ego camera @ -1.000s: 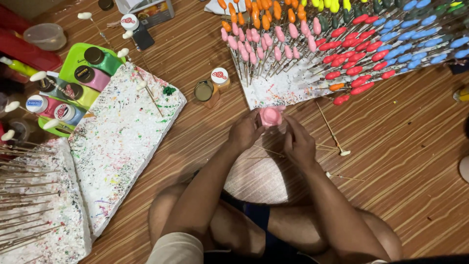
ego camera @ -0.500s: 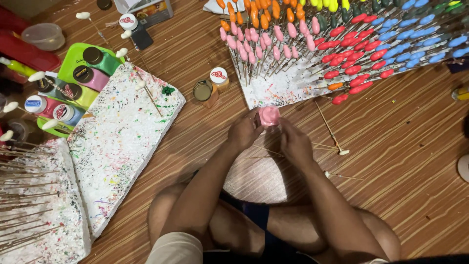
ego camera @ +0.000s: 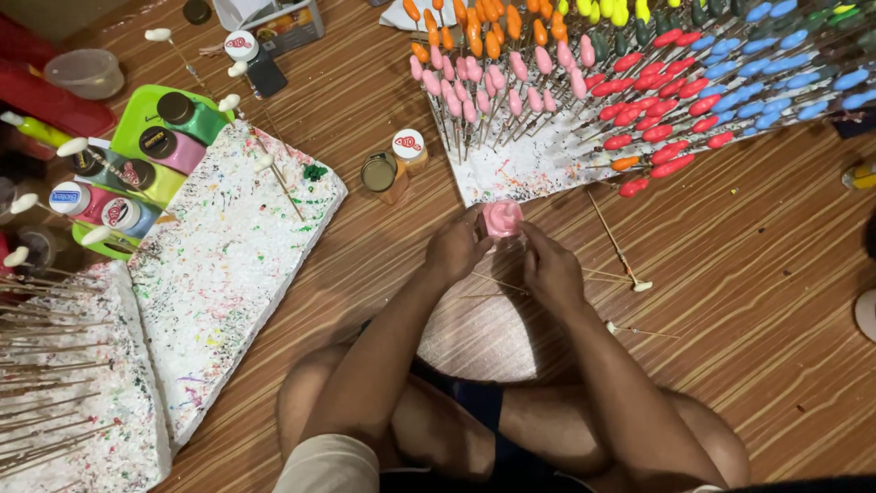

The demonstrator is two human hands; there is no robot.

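Observation:
My left hand (ego camera: 461, 248) and my right hand (ego camera: 550, 265) meet over my lap, both closed around a small jar with a pink lid (ego camera: 502, 218). Thin wooden sticks (ego camera: 497, 283) lie under and between my fingers. Just beyond the jar stands a white foam board (ego camera: 529, 169) stuck full of sticks with painted tips in pink, orange, red, blue, yellow and green.
Two small paint jars (ego camera: 392, 169) stand left of the board. A paint-speckled foam slab (ego camera: 228, 265) lies at left, with a green tray of paint bottles (ego camera: 137, 155) and bare sticks (ego camera: 46, 365) beyond. Loose white-tipped sticks (ego camera: 620, 256) lie right of my hands.
Both hands stay on the pink-lidded jar and have shifted slightly around it. Nothing else has moved.

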